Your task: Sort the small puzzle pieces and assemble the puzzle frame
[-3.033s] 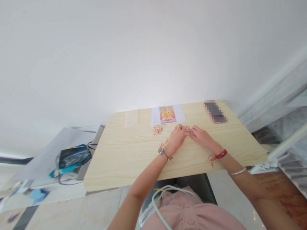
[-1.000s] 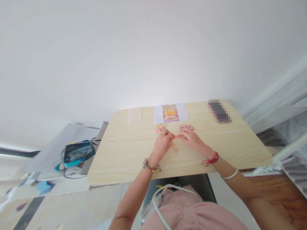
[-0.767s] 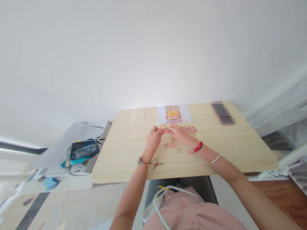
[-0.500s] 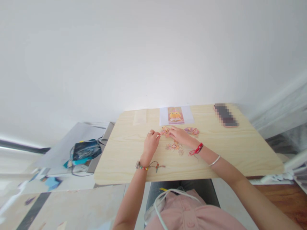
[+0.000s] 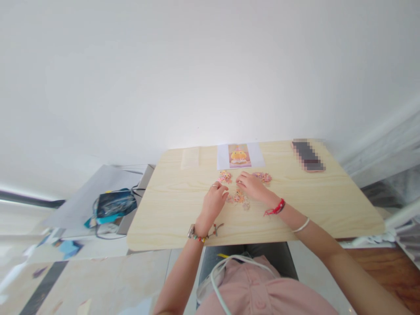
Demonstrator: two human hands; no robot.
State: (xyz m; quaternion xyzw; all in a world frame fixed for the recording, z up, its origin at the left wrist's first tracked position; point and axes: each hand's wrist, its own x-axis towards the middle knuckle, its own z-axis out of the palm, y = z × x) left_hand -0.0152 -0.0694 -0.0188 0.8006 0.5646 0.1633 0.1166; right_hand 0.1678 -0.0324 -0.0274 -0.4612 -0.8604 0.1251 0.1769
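Observation:
Small pastel jigsaw pieces lie in three clusters on a light wooden table: one at the left, one at the right and one in the middle. My left hand rests beside the middle cluster with its fingers curled, fingertips touching its left edge. My right hand lies just behind that cluster, fingers bent together over the tabletop. Whether either hand pinches a piece is too small to see. A printed picture of a yellow figure lies at the table's far edge.
A phone lies at the far right of the table and a pale translucent sheet at the far left. Left of the table, a blue bag with cables sits on a grey surface. A white wall stands behind.
Both hands have drawn back from the left cluster toward the middle cluster. My right hand has shifted to the right and nearer to me.

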